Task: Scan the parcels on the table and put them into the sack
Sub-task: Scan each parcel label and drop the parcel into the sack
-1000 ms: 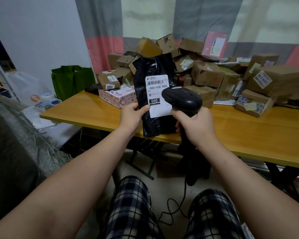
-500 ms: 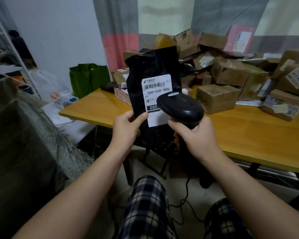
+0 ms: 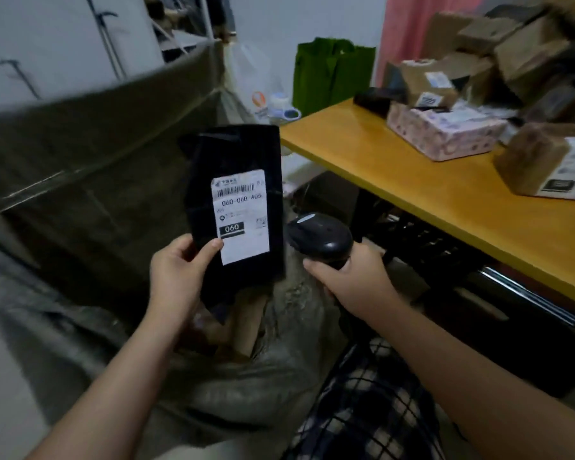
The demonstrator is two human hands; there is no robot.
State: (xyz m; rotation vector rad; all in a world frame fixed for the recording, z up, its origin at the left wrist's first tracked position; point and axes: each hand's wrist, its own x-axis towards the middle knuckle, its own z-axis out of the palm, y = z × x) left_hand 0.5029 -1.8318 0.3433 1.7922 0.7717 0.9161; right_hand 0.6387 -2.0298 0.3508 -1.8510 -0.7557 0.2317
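sack (image 3: 246, 386) gapes low beside the yellow surface (image 3: 445, 207), where a heap of parcels (image 3: 525, 61) lies unscanned. the black parcel (image 3: 239, 154) hangs over its mouth, label facing up, with the scanner (image 3: 319, 239) just beside it. of the hands, the left hand (image 3: 176, 273) pinches the parcel's lower edge and the right hand (image 3: 352, 280) grips the scanner. bagging seems in hand; next, lower it and let go inside.

There is only one view, from a wide-angle camera worn on the person's head. It looks forward and down, facing the sack (image 3: 90, 200) at left and centre, with the table (image 3: 445, 207) corner at upper right. It is near: the left hand (image 3: 176, 277) and right hand (image 3: 356, 280) sit close under the lens, and the label (image 3: 241, 214) of the parcel (image 3: 236, 154) is mostly readable. Straight lines bend near the borders.
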